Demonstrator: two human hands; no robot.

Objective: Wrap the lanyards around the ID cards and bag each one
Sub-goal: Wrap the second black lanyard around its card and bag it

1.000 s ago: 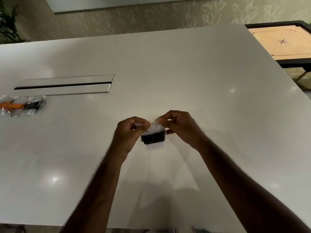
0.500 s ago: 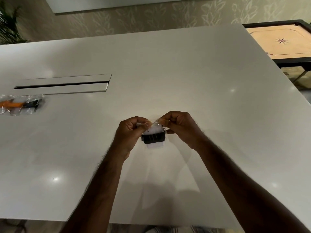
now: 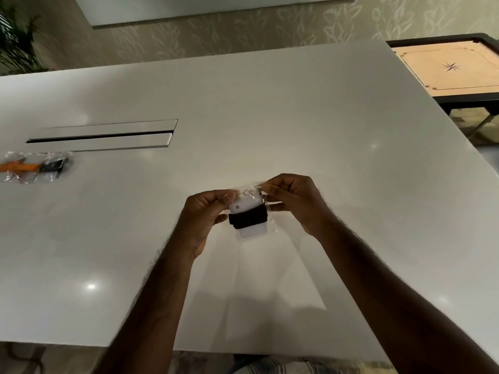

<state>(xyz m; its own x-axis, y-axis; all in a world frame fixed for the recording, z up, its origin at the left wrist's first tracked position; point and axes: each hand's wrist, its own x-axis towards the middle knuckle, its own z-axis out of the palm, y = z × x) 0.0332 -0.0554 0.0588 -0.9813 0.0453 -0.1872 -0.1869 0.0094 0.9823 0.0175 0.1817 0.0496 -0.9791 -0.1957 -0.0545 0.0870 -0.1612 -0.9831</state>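
Note:
A white ID card (image 3: 246,207) with a black lanyard (image 3: 248,219) wound around its middle sits inside a small clear plastic bag (image 3: 271,228). I hold the bag above the white table (image 3: 297,125), near its front middle. My left hand (image 3: 204,211) pinches the bag's top left corner and my right hand (image 3: 293,198) pinches its top right corner. At the far left of the table lie clear bags (image 3: 35,167) holding an orange lanyard and a black one.
A long cable slot with a flap (image 3: 105,134) is set into the table at the left. A carrom board (image 3: 448,68) stands beyond the table's right edge. A plant (image 3: 16,41) is at the top left.
Both hands keep their pinch on the bag's top edge. The bag has tilted slightly, so more of the white card shows above the lanyard.

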